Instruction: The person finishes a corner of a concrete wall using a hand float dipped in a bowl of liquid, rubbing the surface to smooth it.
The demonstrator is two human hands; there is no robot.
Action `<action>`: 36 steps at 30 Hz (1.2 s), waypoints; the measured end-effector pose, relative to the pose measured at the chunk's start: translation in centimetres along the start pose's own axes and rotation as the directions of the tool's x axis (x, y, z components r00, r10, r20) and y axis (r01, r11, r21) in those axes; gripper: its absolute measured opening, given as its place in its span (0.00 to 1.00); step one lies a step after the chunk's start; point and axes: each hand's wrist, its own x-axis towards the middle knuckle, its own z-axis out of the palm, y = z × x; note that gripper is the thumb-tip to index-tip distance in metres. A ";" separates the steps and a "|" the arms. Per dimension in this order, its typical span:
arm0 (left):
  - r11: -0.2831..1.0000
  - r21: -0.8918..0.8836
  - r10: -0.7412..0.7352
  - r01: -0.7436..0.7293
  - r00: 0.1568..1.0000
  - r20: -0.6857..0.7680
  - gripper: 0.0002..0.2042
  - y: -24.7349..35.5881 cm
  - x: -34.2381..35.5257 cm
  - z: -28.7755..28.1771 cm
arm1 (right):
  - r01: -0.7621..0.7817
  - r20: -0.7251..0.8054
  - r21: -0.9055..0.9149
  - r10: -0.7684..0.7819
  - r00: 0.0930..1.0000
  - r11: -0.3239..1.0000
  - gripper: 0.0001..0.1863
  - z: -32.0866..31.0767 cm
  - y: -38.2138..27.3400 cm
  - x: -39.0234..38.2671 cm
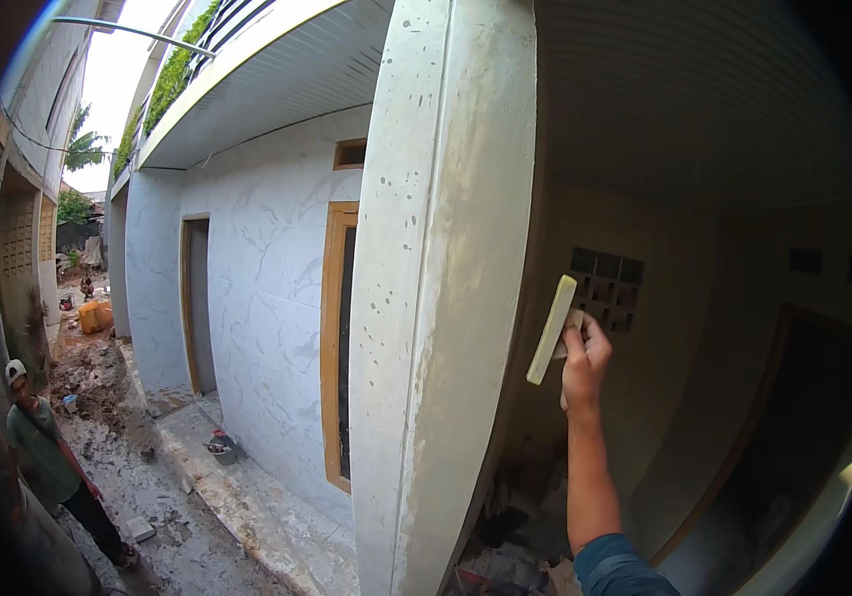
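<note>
My right hand [586, 358] is raised at the right of the head view, its fingers wrapped round the handle of a plastering float [551, 333]. The float is turned edge-on, so a long, narrow, pale yellow block shows, tilted with its upper end to the right. Just left of it stands a tall, pale plastered column [456, 258] with grey spots and smeared patches down its face. A visible gap lies between the float and the column's right edge. My left hand is out of view.
A person [43, 447] in a cap stands in the muddy alley [172, 526] at lower left. Behind the column runs a marbled wall [267, 268] with wood-framed openings. A bucket [220, 447] sits on the ledge at its foot. The room at right is dark.
</note>
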 end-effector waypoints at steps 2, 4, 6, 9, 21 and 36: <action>1.000 0.000 -0.013 0.013 1.000 -0.027 0.28 -0.9 -0.2 -1.1 | 0.179 0.029 -0.035 -0.178 0.984 0.983 0.12 3.4 -4.9 7.5; 1.000 0.013 -0.021 0.021 1.000 -0.012 0.28 -1.5 0.3 -1.0 | 0.296 0.063 -0.062 -0.292 0.954 0.953 0.14 5.9 -9.2 16.0; 0.999 0.026 -0.023 0.023 1.000 -0.006 0.29 -2.1 0.5 -1.0 | 0.344 0.101 -0.149 -0.331 0.938 0.927 0.16 8.1 -13.7 23.9; 0.999 0.016 -0.028 0.029 1.000 -0.007 0.28 -1.5 -0.1 -1.3 | 0.503 0.105 -0.314 -0.497 0.861 0.805 0.19 12.1 -18.2 30.7; 0.997 -0.075 0.007 -0.008 1.000 -0.012 0.24 1.2 -0.5 -1.6 | 0.004 0.038 -0.392 0.012 0.999 0.920 0.12 3.1 0.3 -2.8; 0.932 -0.360 -0.035 0.041 0.999 0.023 0.21 4.1 -1.0 0.1 | 0.322 0.039 -0.240 -0.323 0.946 0.916 0.12 7.3 -6.4 13.2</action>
